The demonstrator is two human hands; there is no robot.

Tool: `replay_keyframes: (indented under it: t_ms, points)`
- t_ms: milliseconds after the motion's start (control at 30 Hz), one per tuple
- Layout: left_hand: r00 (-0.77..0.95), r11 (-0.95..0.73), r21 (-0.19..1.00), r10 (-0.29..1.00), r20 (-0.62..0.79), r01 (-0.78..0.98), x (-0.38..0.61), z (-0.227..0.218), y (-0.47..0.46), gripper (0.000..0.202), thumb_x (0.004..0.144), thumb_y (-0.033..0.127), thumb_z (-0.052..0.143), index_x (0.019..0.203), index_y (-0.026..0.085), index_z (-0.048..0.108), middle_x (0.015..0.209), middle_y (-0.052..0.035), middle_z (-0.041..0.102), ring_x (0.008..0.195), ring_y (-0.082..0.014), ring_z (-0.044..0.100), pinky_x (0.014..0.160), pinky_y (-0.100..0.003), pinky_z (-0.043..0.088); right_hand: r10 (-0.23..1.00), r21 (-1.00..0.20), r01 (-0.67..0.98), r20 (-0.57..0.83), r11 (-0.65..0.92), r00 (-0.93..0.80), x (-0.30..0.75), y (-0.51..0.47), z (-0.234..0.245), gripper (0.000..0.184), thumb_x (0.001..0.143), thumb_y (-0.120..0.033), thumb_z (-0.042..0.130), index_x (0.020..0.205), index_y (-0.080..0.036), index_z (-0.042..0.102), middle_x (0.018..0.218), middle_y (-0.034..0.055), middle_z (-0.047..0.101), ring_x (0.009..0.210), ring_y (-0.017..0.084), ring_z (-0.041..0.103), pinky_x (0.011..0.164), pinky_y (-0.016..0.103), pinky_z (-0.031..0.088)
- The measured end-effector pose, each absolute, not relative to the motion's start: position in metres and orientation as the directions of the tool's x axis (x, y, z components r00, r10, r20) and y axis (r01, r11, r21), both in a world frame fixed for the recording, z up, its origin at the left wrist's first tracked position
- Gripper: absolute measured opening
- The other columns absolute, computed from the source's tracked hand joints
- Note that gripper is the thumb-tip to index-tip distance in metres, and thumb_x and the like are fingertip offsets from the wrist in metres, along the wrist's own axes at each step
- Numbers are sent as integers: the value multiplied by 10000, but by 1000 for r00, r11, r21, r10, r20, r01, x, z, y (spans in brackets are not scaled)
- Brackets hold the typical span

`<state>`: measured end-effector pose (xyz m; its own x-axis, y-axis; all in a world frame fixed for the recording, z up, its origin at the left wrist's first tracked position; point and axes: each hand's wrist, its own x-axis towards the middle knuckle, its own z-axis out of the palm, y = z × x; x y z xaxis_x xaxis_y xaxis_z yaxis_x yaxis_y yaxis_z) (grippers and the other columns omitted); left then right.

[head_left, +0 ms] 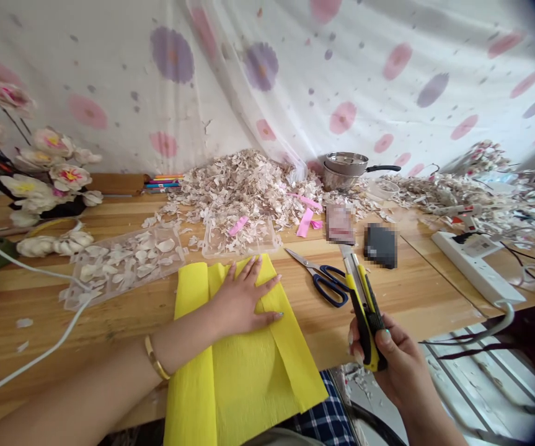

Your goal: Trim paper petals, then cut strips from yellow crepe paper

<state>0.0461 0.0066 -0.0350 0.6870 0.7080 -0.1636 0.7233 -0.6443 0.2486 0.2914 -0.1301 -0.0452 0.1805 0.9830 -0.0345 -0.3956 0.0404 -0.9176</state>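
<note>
yellow crepe paper lies folded over the near edge of the wooden table, its side flaps turned in toward the middle. left hand rests flat on the paper's far end, palm down and fingers spread, closed around nothing; a gold bangle sits on that wrist. right hand is off the table's near edge, wrapped tight around the handle of a yellow and black utility knife. the knife is held up with its grey blade end pointing away, just right of the blue-handled scissors, which lie open on the wood, well apart from the paper.

beyond the paper stand two clear plastic trays with pale fabric petals in them, and behind those a big heap of petals with pink strips near its edge. two small flat things beside the strips are blurred, so no writing on them can be read. a steel saucepan stands against the flowered curtain. a white power strip lies at the right, artificial flowers at the left, and a white cable crosses the near left of the table. no label can be read anywhere.
</note>
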Motion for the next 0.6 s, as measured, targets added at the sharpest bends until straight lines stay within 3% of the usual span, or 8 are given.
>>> replay_keyframes:
  t_ms: [267, 433, 600]
  points:
    - [598, -556, 241, 785, -163, 795, 32, -33, -13, 812, 817, 758, 343, 1481, 297, 276, 1577, -171, 120, 1438, -401, 47, 1100, -645, 72, 993, -912, -409, -50, -1, 110, 277, -123, -37, 272, 787, -415, 714, 895, -230, 545, 752, 16, 614, 628, 147, 562, 588, 252, 445]
    - [548, -511, 216, 819, -170, 832, 23, -32, -20, 782, 828, 733, 371, 1475, 300, 293, 1582, -155, 113, 1438, -407, 52, 1092, -652, 87, 992, -939, -341, 7, 50, 124, 279, -117, -35, 244, 812, -413, 680, 924, -214, 595, 741, 28, 585, 672, 164, 520, 643, 286, 435]
    - [498, -468, 176, 839, -220, 866, 28, -21, -18, 829, 806, 723, 432, 1478, 255, 304, 1563, -172, 189, 1416, -446, 133, 1079, -624, 191, 988, -943, -324, 21, 71, 156, 280, -112, -28, 309, 805, -406, 688, 1023, -191, 642, 671, 11, 533, 609, 150, 486, 584, 285, 419]
